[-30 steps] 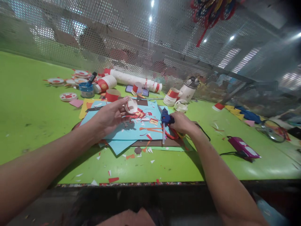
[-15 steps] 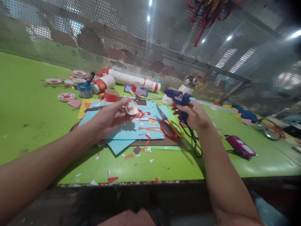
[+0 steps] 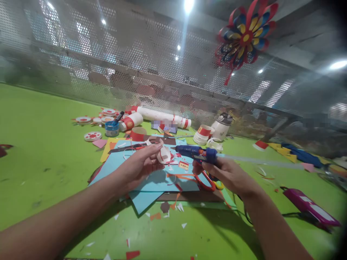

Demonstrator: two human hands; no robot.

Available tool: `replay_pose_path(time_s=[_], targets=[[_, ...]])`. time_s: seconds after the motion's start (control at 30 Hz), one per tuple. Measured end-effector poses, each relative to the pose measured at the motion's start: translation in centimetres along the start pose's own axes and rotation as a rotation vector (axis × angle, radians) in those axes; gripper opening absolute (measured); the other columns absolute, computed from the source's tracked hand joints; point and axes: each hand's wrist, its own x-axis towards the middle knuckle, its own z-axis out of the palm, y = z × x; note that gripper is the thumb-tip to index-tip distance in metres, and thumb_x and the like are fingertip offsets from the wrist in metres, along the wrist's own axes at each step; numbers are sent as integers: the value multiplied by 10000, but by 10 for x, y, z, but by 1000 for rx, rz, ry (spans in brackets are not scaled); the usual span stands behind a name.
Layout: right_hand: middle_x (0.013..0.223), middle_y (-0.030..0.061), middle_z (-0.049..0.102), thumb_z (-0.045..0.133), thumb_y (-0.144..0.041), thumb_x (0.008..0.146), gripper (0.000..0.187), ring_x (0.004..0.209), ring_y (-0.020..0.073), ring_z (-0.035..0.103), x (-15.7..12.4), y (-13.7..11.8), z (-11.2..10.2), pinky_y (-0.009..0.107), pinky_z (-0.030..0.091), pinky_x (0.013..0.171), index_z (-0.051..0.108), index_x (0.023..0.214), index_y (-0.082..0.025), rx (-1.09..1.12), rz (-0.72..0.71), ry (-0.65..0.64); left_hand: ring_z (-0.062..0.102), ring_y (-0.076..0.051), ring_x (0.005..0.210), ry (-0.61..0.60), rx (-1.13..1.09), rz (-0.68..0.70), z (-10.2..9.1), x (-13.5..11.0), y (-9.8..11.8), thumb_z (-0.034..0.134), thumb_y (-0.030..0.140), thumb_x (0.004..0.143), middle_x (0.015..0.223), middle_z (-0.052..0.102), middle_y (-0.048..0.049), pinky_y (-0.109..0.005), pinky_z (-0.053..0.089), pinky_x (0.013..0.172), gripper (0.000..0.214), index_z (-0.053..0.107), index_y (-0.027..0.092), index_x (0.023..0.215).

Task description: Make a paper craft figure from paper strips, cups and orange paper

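Note:
My left hand (image 3: 137,167) is closed on a small white paper piece with red strips (image 3: 164,155), held above the light blue paper sheets (image 3: 159,180). My right hand (image 3: 226,174) grips a blue hot glue gun (image 3: 199,154). Its nozzle points left, close to the paper piece, and a clear glue stick juts out to the right. Red and yellow scissors (image 3: 207,182) lie on the sheets under my right hand.
On the green table (image 3: 40,151) stand red-and-white paper cups (image 3: 203,134), a long cup stack (image 3: 159,116), a blue jar (image 3: 111,128), paper discs (image 3: 93,136) and a white bottle (image 3: 221,126). A purple device (image 3: 309,207) lies at right. A paper flower (image 3: 245,30) hangs on the mesh wall.
My right hand picked the glue gun up off the sheets and swung its nozzle left to the paper piece. The camera tilted upward.

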Motion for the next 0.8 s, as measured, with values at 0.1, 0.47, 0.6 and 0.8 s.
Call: replay_pose_path(time_s=[0.1, 0.47, 0.6, 0.8], targets=[[918, 81, 699, 442, -529, 886, 436, 778, 190, 602, -2, -7, 5, 292, 448, 655, 682, 960, -173, -49, -16, 12, 620, -156, 841, 0, 7, -18, 1, 0, 1, 619, 344, 811, 1012, 663, -84, -243, 512, 708, 239, 657, 188, 989], [866, 61, 706, 436, -471, 895, 355, 775, 206, 612, -2, -17, 17, 302, 474, 688, 665, 887, -200, -158, -91, 107, 616, -168, 867, 10, 15, -4, 1, -2, 2, 629, 342, 797, 1048, 657, -77, -251, 508, 700, 253, 656, 209, 1011], [804, 58, 671, 400, -506, 902, 407, 701, 180, 585, -3, -23, 19, 287, 461, 638, 637, 818, -186, -165, -89, 104, 604, -141, 818, 0, 9, -7, 2, -2, 2, 639, 341, 792, 999, 658, -53, -246, 505, 696, 236, 656, 209, 986], [826, 63, 644, 394, -525, 899, 421, 699, 167, 572, -3, -26, 21, 281, 453, 637, 617, 825, -176, -118, -82, 95, 586, -124, 796, -6, 1, -5, 2, -3, 2, 634, 331, 800, 935, 642, -32, -231, 500, 678, 200, 658, 205, 954]])
